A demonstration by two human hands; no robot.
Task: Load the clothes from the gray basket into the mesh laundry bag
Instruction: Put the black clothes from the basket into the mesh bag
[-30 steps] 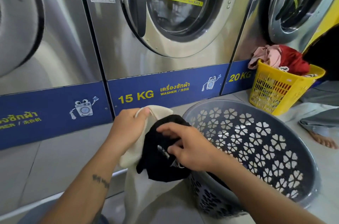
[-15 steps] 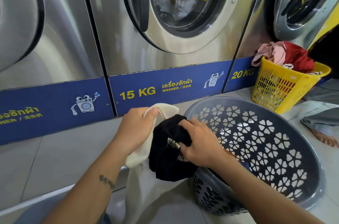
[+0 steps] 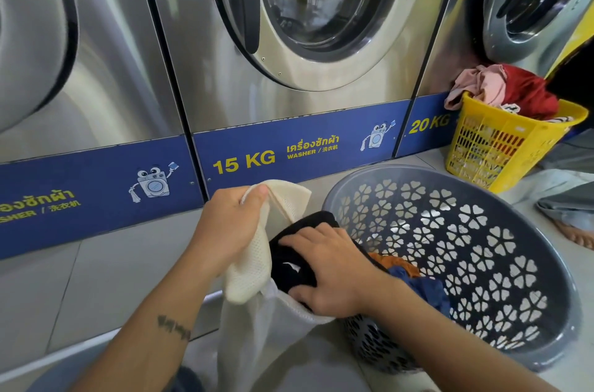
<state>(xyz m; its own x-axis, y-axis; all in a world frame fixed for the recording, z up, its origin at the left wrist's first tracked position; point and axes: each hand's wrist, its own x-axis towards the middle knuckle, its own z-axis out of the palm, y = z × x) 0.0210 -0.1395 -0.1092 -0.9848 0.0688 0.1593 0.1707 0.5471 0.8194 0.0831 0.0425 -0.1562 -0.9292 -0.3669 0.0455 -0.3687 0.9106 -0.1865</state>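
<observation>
My left grip [image 3: 228,231] pinched the bag [image 3: 247,266] rim open at 9 o'clock of the basket [image 3: 411,171]; my right grip [image 3: 334,272] clutched a black garment [image 3: 308,221] in the bag's mouth. Clothes [image 3: 427,289] lay in the basket.

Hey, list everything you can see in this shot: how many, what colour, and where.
washing machines: three, steel, along the back
gray basket: one, gray, floor at right
loose clothes: two seen, orange and blue, inside gray basket
mesh laundry bag: one, cream, left of gray basket
black garment: one, black, in the bag's mouth
yellow basket: one, yellow, far right by the washers
heaped clothes: several, pink and red, atop yellow basket
bare foot: one, another person's, right edge
left hand: one, grips the bag's edge
right hand: one, holds black garment
</observation>
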